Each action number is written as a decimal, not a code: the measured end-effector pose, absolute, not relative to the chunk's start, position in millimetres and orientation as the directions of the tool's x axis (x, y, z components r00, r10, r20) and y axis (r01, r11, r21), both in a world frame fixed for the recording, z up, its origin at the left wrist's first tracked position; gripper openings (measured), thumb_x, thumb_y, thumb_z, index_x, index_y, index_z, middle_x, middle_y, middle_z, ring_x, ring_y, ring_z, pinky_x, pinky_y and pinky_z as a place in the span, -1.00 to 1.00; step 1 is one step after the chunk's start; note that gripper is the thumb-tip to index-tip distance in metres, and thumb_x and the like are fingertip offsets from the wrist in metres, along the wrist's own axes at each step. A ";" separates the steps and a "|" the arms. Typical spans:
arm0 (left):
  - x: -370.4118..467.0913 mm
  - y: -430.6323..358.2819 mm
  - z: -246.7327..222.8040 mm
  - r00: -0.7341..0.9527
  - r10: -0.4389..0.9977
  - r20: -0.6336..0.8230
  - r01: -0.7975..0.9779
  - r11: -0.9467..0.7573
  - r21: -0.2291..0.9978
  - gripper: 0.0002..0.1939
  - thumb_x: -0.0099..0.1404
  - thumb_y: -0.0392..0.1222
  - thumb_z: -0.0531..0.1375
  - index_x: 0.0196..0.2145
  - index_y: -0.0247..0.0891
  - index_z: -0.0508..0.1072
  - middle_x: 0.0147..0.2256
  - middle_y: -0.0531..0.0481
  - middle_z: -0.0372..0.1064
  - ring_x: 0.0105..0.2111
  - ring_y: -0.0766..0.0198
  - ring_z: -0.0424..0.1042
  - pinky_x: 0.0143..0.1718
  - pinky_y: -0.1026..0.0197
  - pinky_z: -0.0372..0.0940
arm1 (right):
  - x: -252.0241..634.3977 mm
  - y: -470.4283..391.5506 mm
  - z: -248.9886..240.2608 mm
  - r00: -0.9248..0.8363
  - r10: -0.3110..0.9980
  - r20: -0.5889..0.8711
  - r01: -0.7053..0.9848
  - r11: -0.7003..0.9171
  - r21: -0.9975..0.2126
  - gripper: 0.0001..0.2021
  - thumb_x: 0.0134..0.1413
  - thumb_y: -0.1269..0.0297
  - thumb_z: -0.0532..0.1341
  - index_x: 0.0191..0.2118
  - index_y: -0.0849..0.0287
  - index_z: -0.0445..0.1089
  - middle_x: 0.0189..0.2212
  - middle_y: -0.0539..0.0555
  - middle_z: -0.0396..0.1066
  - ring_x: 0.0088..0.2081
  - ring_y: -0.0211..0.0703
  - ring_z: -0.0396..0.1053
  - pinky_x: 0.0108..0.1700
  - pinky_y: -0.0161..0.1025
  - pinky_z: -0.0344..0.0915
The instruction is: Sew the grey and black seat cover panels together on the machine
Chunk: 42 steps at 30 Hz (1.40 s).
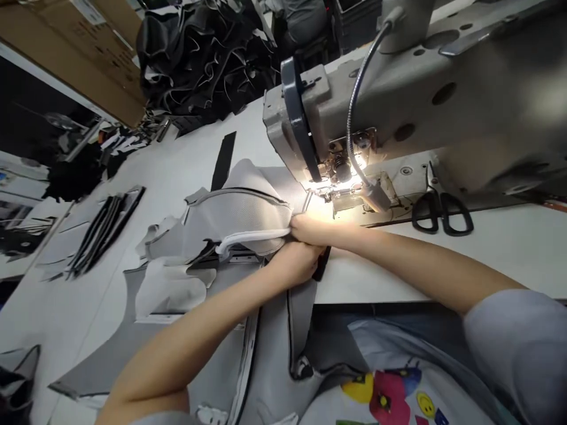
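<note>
Grey fabric (230,215) with dark seam edges lies bunched on the table, its far edge reaching the lit needle area of a sewing machine (341,171). Just in front of the presser foot, my right hand (308,229) is closed on the fabric's edge. My left hand (296,262) grips the fabric right below it, fingers curled under and partly hidden. A white piping strip (252,238) runs along the fabric to my hands. More sewn grey panels (270,336) hang down over the table edge to my lap.
Black-handled scissors (438,206) lie on the machine bed at right. A bendy lamp (374,195) shines on the needle. Stacked fabric pieces (106,227) sit left, a black fabric heap (204,59) behind, and a cardboard box (75,47) at far left. A seated person (305,20) is beyond.
</note>
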State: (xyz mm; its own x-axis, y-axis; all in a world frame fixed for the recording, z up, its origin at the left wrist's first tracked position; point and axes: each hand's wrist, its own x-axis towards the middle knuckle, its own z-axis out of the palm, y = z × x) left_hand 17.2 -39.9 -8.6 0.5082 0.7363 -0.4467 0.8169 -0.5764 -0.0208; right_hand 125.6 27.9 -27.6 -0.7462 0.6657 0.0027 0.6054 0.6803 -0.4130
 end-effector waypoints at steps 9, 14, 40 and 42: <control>-8.3 -22.4 -3.3 0.509 0.777 -0.369 0.840 -0.357 0.408 -0.51 0.33 -0.28 0.05 0.20 -0.29 0.36 0.00 -0.07 0.50 -0.12 0.23 0.51 -0.01 0.22 0.37 | 204.6 -65.5 -75.3 -0.745 0.406 0.529 0.412 0.904 -0.114 -0.73 0.30 0.49 0.03 -0.05 0.26 0.45 -0.13 0.19 0.47 -0.09 -0.07 0.37 -0.12 -0.17 0.28; -4.5 -26.8 -4.3 0.510 0.782 -0.358 0.833 -0.347 0.431 -0.53 0.36 -0.26 0.03 0.20 -0.35 0.36 0.02 -0.13 0.48 -0.05 0.19 0.50 0.04 0.18 0.36 | 181.7 -72.9 -78.6 -0.807 0.346 0.478 0.344 0.934 -0.094 -0.79 0.24 0.44 0.09 -0.15 0.28 0.47 -0.01 0.27 0.44 0.03 0.03 0.37 -0.01 -0.08 0.34; 39.3 25.7 -27.2 0.456 0.875 -0.166 0.889 -0.439 0.127 -0.56 0.32 -0.36 0.05 0.13 -0.32 0.43 0.03 -0.16 0.46 0.00 0.12 0.47 0.11 0.12 0.33 | 212.6 -17.3 -64.7 -0.798 0.487 0.356 0.478 0.870 -0.121 -0.70 0.23 0.51 0.06 0.01 0.40 0.42 0.01 0.30 0.42 0.04 0.09 0.35 0.01 -0.05 0.33; 35.9 24.7 -25.8 0.480 0.864 -0.153 0.876 -0.465 0.127 -0.50 0.26 -0.35 0.10 0.16 -0.33 0.40 0.04 -0.16 0.45 0.01 0.11 0.45 0.12 0.13 0.33 | 213.3 -13.6 -64.3 -0.783 0.519 0.343 0.508 0.852 -0.129 -0.69 0.24 0.52 0.04 0.03 0.39 0.40 -0.02 0.29 0.43 0.00 0.07 0.35 -0.01 -0.05 0.31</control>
State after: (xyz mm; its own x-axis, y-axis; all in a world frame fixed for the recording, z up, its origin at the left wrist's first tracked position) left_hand 35.9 24.7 -25.8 0.4803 0.8636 -0.1531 0.8763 -0.4648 0.1272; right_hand 213.3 -13.6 -64.3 -0.7831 0.5186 0.3432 0.5077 0.8518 -0.1286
